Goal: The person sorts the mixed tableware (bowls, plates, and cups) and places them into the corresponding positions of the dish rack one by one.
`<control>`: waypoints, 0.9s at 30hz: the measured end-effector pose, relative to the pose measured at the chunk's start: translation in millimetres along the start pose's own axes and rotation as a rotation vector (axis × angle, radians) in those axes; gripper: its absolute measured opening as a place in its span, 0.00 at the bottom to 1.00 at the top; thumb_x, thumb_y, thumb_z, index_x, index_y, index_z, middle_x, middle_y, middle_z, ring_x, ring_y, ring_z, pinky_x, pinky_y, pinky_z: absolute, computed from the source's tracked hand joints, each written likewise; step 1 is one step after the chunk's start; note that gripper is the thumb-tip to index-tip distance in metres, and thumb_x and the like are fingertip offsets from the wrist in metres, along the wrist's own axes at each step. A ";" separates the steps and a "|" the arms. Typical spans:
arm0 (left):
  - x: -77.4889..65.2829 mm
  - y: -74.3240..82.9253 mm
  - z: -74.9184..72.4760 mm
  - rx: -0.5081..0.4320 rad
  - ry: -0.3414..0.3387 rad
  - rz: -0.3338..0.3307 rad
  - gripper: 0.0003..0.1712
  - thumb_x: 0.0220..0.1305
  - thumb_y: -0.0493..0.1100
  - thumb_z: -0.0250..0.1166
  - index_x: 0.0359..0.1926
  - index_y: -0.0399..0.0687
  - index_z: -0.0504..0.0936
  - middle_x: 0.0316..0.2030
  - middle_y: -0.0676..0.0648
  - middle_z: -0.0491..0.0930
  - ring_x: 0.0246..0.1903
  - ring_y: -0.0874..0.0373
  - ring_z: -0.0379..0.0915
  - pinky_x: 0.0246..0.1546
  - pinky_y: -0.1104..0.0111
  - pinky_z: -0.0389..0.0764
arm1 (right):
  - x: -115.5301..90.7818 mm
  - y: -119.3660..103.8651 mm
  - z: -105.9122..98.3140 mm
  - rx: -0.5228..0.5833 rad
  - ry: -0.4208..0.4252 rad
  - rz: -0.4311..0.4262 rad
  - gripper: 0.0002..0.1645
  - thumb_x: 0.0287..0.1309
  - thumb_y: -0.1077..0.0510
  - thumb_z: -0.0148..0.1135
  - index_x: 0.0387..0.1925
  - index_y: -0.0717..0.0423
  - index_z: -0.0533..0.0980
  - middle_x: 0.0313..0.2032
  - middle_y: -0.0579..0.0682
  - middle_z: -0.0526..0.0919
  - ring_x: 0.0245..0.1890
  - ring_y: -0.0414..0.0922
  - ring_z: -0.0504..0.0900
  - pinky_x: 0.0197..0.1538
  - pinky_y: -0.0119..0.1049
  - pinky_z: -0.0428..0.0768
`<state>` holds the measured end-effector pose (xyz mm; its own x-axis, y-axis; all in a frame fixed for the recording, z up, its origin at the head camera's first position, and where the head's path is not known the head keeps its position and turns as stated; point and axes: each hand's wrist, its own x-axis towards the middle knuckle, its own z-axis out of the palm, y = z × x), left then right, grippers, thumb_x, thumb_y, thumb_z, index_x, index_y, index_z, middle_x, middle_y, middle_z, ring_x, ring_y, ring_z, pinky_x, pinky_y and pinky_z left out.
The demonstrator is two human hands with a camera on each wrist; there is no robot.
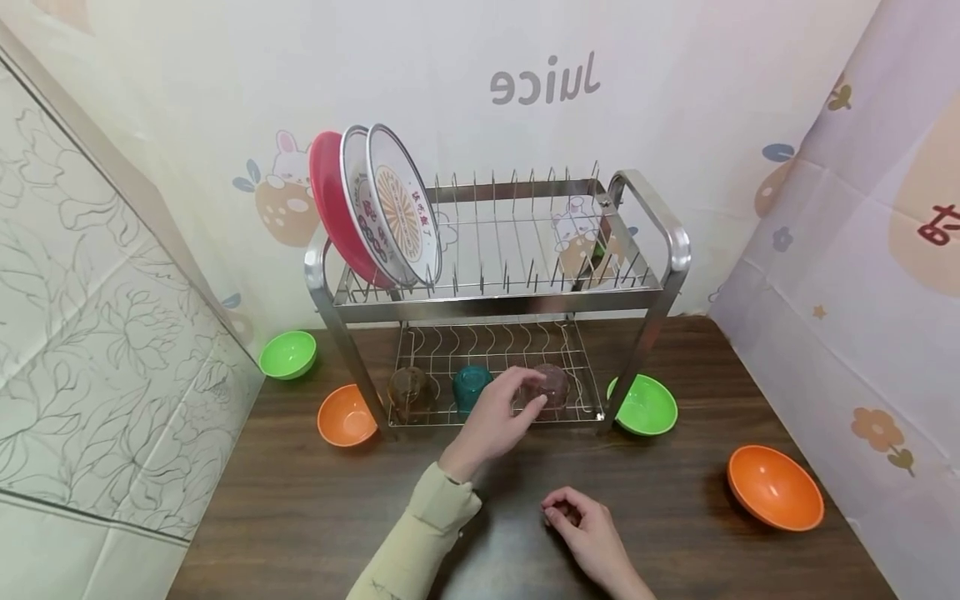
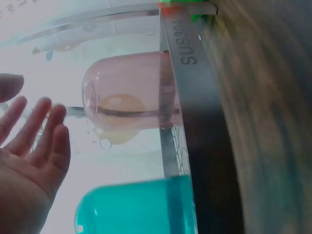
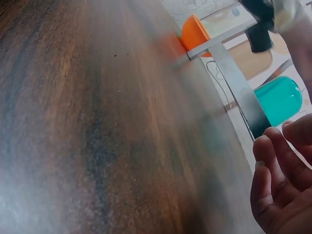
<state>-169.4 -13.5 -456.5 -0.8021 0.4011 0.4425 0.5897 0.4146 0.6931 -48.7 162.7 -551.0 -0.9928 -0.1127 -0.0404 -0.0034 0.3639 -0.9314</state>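
Observation:
My left hand reaches over the front of the rack's lower shelf with thumb and fingers spread apart, holding nothing. Right by its fingertips stands a clear pink glass, upside down; the left wrist view shows a gap between the fingers and the pink glass. A teal glass sits just left of the hand, and a brownish glass farther left, both on the same shelf. Low over the table in front of the rack, my right hand hangs loosely curled with nothing in it.
The metal dish rack carries a red plate and two white plates on its upper left. Green bowls and orange bowls lie on the wooden table at both sides. A patterned wall cloth hangs behind.

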 end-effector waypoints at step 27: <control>-132.4 -73.4 -48.2 0.259 -0.104 -0.379 0.14 0.70 0.45 0.62 0.52 0.46 0.82 0.53 0.47 0.81 0.55 0.50 0.76 0.58 0.51 0.73 | -1.3 7.9 -5.2 0.043 0.062 -0.007 0.02 0.61 0.67 0.66 0.35 0.59 0.81 0.28 0.50 0.84 0.27 0.47 0.82 0.31 0.30 0.77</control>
<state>-111.1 -136.4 -538.6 -0.9595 0.2564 0.1169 0.2718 0.7326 0.6240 -48.1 170.5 -556.4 -0.9983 -0.0570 -0.0129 -0.0062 0.3232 -0.9463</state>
